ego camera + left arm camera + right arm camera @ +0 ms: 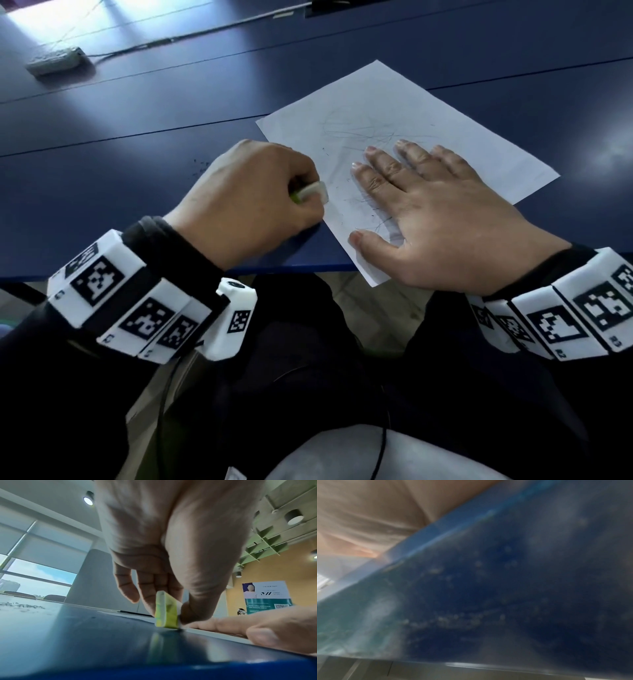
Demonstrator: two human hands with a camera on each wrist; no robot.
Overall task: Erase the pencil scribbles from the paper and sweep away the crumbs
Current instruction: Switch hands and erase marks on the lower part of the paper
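Wrist bands (137,301), hands, paper (394,113)

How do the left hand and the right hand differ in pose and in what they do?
The left hand is curled and pinches an eraser; the right hand lies flat and holds nothing. The left is at the paper's left edge; the right presses on the sheet. Both wear marker bands.

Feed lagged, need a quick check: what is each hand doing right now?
Left hand: pinching the eraser at the paper's left edge.
Right hand: open, flat, pressing the paper down.
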